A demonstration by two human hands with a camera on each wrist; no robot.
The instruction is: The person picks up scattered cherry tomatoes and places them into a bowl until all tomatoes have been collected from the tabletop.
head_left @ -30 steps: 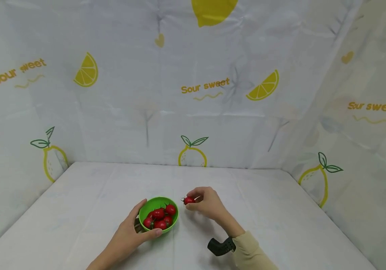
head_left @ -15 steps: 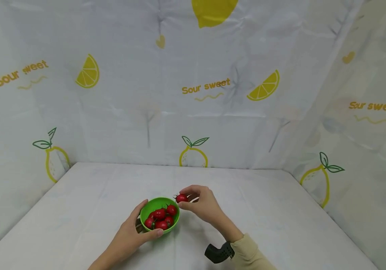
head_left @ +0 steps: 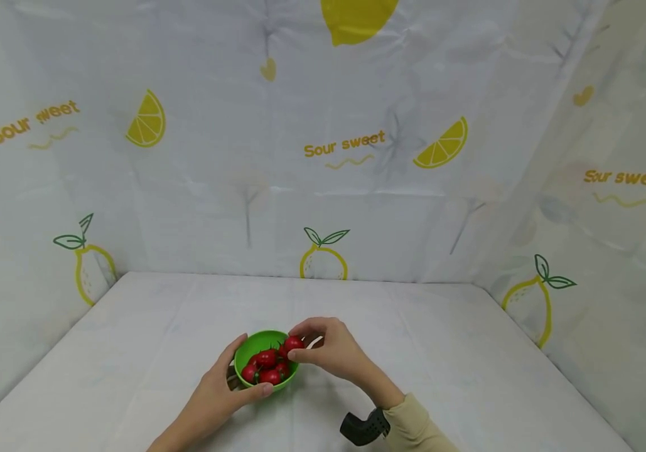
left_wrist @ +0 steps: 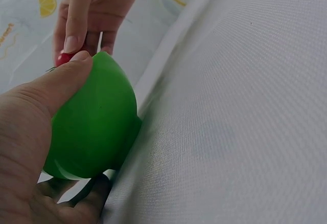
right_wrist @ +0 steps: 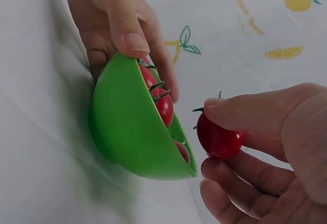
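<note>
A green bowl [head_left: 257, 342] with several red cherry tomatoes [head_left: 268, 359] inside stands on the white table. My left hand [head_left: 215, 390] grips the bowl from its left side, the thumb on the near rim and the fingers around the far side. With thumb and fingertips my right hand [head_left: 336, 351] pinches one cherry tomato [right_wrist: 219, 136], its green stem showing, right at the bowl's right rim. In the left wrist view the bowl wall [left_wrist: 97, 116] hides most of that tomato and all the contents.
White cloth covers the table [head_left: 441, 351]. A white backdrop [head_left: 204, 188] with lemon prints rises behind and at both sides. A black curved piece [head_left: 363, 428] sits at the right wrist by the sleeve [head_left: 415, 424].
My right hand has brought the pinched tomato leftward and a little down, from beside the bowl to over its right rim. My left hand and the bowl have stayed nearly still.
</note>
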